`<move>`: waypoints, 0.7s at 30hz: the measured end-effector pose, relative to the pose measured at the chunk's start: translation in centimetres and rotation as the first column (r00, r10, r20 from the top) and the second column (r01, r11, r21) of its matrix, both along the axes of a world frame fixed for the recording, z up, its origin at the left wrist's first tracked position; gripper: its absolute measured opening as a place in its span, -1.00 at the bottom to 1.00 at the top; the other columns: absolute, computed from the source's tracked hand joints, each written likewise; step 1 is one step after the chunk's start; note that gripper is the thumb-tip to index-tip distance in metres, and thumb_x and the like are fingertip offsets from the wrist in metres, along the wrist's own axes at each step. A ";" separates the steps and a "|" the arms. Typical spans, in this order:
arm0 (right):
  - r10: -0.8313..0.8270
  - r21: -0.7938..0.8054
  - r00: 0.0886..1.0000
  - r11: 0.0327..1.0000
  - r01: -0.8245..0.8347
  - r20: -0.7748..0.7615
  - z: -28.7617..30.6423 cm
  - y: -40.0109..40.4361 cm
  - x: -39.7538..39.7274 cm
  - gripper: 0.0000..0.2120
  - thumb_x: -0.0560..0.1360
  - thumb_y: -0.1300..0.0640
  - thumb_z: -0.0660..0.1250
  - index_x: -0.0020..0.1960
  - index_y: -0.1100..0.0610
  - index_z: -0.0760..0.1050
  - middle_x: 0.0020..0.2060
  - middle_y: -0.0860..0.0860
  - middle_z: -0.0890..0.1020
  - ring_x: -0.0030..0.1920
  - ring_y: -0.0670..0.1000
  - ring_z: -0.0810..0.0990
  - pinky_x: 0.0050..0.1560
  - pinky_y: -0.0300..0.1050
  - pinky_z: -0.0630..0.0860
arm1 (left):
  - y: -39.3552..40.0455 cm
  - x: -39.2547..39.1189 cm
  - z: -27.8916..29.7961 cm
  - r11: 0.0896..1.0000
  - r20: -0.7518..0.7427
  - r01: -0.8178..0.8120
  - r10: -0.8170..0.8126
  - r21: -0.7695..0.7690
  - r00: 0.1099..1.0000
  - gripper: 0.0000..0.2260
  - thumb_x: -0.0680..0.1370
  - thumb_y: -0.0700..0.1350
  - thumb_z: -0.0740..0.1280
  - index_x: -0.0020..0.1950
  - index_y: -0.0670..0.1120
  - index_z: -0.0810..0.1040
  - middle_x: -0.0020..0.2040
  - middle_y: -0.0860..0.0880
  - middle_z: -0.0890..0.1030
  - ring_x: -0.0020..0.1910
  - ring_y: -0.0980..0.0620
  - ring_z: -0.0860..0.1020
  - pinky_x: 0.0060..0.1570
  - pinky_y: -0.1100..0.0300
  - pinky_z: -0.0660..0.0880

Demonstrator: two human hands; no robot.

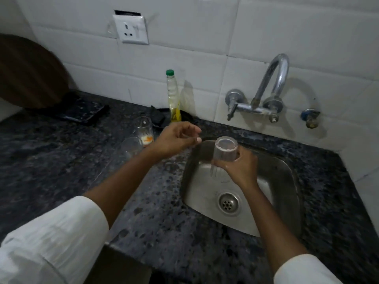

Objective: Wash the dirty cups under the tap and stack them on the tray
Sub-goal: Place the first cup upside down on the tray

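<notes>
My right hand [239,168] grips a clear glass cup [225,149] over the steel sink [283,181], holding it upside down with its base uppermost. My left hand [174,139] hovers just left of the cup, fingers loosely curled and holding nothing. Two more glass cups stand on the dark counter to the left: one [143,130] with orange and white residue at its bottom, another [131,147] in front of it. The chrome tap [272,83] arches from the tiled wall above the sink; no water runs from it. A dark tray [82,109] lies at the back left.
A bottle with yellow liquid and a green cap [173,97] stands against the wall behind my left hand. A dark round board [26,72] leans at the far left. A wall socket [133,29] sits above. The speckled granite counter [164,212] surrounds the sink.
</notes>
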State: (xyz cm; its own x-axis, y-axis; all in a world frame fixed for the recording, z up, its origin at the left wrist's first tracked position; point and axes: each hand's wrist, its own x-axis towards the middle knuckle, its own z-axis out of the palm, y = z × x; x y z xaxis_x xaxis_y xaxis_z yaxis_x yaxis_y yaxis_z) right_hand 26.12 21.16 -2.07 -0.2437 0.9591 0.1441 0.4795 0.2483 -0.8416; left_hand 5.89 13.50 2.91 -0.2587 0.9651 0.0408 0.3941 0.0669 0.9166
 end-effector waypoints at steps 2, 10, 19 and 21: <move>0.014 -0.010 1.000 1.000 -0.014 -0.020 1.0 -0.2 -1.1 -0.55 0.10 0.00 0.67 -0.10 0.00 0.57 -0.20 -0.01 0.67 -0.20 -0.05 0.62 -0.18 -0.15 0.52 | -2.0 -2.6 1.2 1.000 -0.033 -0.014 0.013 -0.024 0.999 -0.74 0.48 -0.17 0.48 0.16 -0.15 0.62 -0.01 -0.14 0.68 -0.08 0.01 0.65 -0.04 0.16 0.60; 0.250 0.085 0.964 0.966 -0.242 -0.094 7.7 -2.2 -14.1 -0.49 0.08 -0.04 0.66 -0.02 0.05 0.62 -0.19 -0.02 0.68 -0.17 -0.01 0.65 -0.10 -0.09 0.60 | -10.9 -14.9 4.0 0.963 -0.060 -0.266 0.264 -0.035 0.963 -0.74 0.49 -0.28 0.46 0.16 -0.28 0.58 -0.18 -0.09 0.64 -0.31 0.23 0.58 -0.33 0.42 0.47; 0.493 0.066 0.867 0.870 -0.489 -0.075 9.1 -5.6 -41.1 -0.45 0.04 -0.13 0.64 -0.05 0.06 0.62 -0.18 -0.04 0.68 -0.19 -0.07 0.64 -0.20 -0.16 0.57 | -17.8 -33.2 1.4 0.826 0.063 -0.559 0.563 -0.073 0.824 -0.88 0.50 -0.21 0.45 0.02 -0.07 0.61 -0.19 -0.05 0.65 -0.30 0.17 0.61 -0.32 0.33 0.52; 0.500 0.071 0.864 0.865 -0.496 -0.060 7.9 -6.0 -47.3 -0.43 0.03 -0.12 0.65 -0.04 0.07 0.63 -0.17 -0.04 0.70 -0.19 -0.08 0.65 -0.18 -0.15 0.60 | -18.3 -37.2 0.1 0.804 0.092 -0.587 0.594 -0.096 0.799 -0.84 0.51 -0.21 0.44 0.08 -0.11 0.60 -0.18 -0.06 0.65 -0.31 0.18 0.62 -0.31 0.31 0.53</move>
